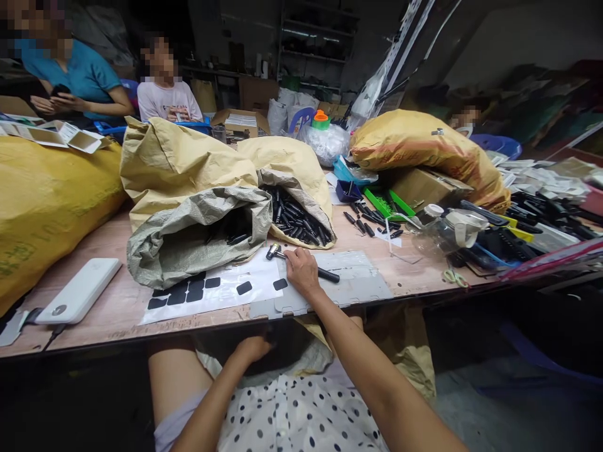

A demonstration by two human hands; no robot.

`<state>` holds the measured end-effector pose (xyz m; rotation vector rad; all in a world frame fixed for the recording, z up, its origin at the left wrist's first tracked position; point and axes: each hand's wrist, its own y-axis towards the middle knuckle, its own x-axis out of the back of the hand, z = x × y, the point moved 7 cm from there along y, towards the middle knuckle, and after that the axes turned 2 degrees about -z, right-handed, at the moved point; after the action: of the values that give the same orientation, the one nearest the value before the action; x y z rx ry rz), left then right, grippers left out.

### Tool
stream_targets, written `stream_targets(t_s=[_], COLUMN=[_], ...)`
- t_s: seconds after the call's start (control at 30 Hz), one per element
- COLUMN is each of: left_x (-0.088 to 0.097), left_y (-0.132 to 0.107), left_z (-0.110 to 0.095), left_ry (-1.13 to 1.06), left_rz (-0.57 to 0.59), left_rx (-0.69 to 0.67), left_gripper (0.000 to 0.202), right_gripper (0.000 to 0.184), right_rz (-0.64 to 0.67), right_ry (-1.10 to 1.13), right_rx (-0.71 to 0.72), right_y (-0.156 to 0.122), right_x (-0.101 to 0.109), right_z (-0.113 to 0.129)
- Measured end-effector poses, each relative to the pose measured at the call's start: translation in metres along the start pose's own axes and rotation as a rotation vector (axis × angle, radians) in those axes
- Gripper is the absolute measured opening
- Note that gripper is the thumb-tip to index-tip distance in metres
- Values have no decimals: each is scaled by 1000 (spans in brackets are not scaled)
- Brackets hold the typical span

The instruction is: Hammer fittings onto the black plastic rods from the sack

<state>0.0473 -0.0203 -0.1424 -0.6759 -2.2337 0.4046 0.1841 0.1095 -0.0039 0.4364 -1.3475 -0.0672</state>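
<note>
My right hand (301, 271) lies on the table with its fingers curled over a small hammer (301, 262), whose metal head points left and black handle sticks out to the right. The hammer rests on a white sheet (221, 290) carrying several black stickers. My left hand (253, 347) is below the table edge, reaching into a sack (292, 351) on my lap; its fingers are hidden. Just beyond the hammer, two open sacks (301, 216) hold many black parts.
A white power bank (79, 290) lies at the left on the wooden table (117, 251). Large yellow sacks (47, 201) crowd the left and back right. Black and green plastic parts (377, 210) and scissors (455, 277) clutter the right side. Two people sit behind at the left.
</note>
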Motion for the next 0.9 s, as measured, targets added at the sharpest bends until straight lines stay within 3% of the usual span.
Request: stream_targets(t_s=[0.07, 0.1, 0.13, 0.17, 0.2, 0.27, 0.37, 0.43, 0.5, 0.6, 0.73, 0.8, 0.9], left_x=[10, 20, 34, 57, 86, 156, 247, 279, 290, 291, 291, 286, 262], left_y=[-20, -32, -43, -49, -48, -36, -16, -6, 9, 29, 26, 16, -2], left_z=[-27, -47, -66, -81, -92, -98, -70, -48, -30, -10, -5, -13, -38], left_ry=[-15, -56, -130, -212, -267, -283, -136, -18, 23, -16, -9, 37, 84], left_rz=[183, 294, 386, 388, 292, -81, -734, -1008, -1092, -1059, -1077, -1090, -1054], left_rx=[-92, -206, -285, -337, -371, -348, -34, 192, 323, 394, 417, 343, 36], left_gripper=[34, 34, 38, 41, 42, 41, 32, 23, 21, 23, 19, 17, 20], right_gripper=[33, 33, 33, 33, 33, 34, 34, 34, 34, 33, 33, 33, 34], right_rz=[-6, -7, -4, 0, 5, 12, 17, 18, 12, -2, 5, 7, 0], right_ry=[0, -2, -3, -3, -2, 1, 9, 15, 16, 6, -1, -1, -1], right_rx=[1, -2, -5, -8, -10, -12, -9, -5, 1, 8, 5, 1, 5], right_y=[0, -1, -1, -1, -1, -1, -1, 0, 0, 1, 1, 0, 0], right_x=[0, 0, 0, 1, 1, 2, 3, 3, 2, 1, 1, 1, 1], right_z=[0, 0, 0, 0, 0, 0, 1, 1, 1, 1, 1, 1, 1])
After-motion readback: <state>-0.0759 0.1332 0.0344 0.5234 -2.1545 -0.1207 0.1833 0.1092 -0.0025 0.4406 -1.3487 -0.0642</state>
